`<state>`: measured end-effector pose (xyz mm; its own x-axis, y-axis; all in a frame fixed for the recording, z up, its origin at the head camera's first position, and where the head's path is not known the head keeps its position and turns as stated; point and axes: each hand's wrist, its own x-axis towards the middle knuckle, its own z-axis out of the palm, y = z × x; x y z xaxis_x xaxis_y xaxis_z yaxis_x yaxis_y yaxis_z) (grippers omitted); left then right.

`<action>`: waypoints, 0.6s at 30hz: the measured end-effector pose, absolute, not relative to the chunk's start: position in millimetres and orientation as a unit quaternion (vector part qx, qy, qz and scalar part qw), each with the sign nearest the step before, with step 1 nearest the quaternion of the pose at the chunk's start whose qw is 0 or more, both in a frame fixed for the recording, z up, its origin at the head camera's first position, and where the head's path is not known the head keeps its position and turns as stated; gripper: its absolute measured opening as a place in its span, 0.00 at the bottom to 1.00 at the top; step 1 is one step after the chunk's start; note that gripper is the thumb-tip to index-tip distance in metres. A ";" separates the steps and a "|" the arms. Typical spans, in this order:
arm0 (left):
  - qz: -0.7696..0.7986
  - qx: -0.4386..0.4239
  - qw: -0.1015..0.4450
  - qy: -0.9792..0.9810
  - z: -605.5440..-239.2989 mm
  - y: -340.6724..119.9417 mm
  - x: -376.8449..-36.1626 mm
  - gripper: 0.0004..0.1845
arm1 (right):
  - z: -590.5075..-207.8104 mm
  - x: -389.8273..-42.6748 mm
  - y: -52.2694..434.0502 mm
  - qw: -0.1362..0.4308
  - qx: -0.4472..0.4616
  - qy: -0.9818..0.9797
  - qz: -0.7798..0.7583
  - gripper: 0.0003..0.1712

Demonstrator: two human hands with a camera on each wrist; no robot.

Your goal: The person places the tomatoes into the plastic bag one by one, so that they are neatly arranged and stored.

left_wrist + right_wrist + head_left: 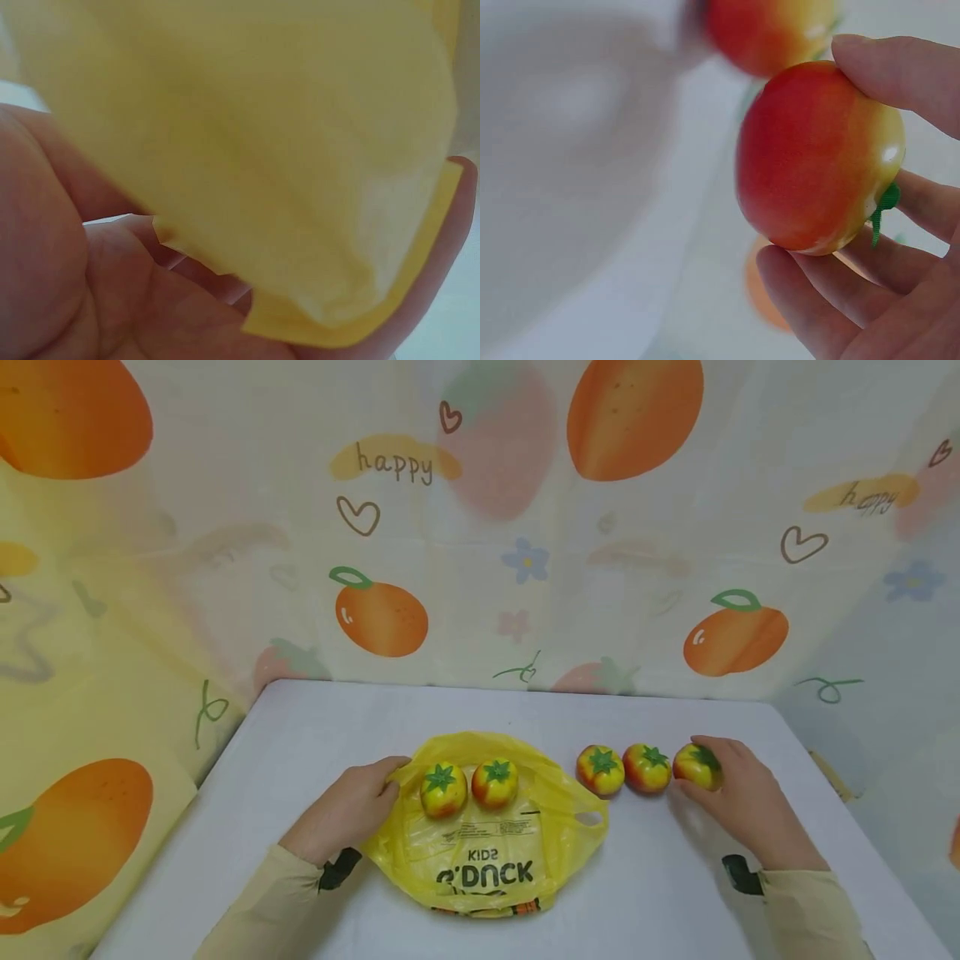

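My left hand (347, 810) pinches the crinkly yellow plastic bag (480, 852) at centre frame; my right hand (738, 802) grasps the rightmost red-yellow toy tomato (696, 766).

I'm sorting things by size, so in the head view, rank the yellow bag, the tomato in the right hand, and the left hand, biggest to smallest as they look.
1. yellow bag, clearly the largest.
2. left hand.
3. tomato gripped by the right hand, the smallest.
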<state>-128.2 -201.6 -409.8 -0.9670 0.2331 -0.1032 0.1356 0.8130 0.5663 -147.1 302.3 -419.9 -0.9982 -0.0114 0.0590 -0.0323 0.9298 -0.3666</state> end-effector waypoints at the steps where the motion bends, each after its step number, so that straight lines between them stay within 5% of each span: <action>1: 0.291 0.096 0.084 0.948 -410.3 -201.7 -128.0 0.24 | -415.6 -146.4 297.1 0.035 0.023 -0.981 0.188 0.45; 18: 0.294 0.083 0.081 0.949 -407.0 -198.0 -125.9 0.24 | -381.1 -141.2 184.0 0.087 0.178 -0.951 0.236 0.38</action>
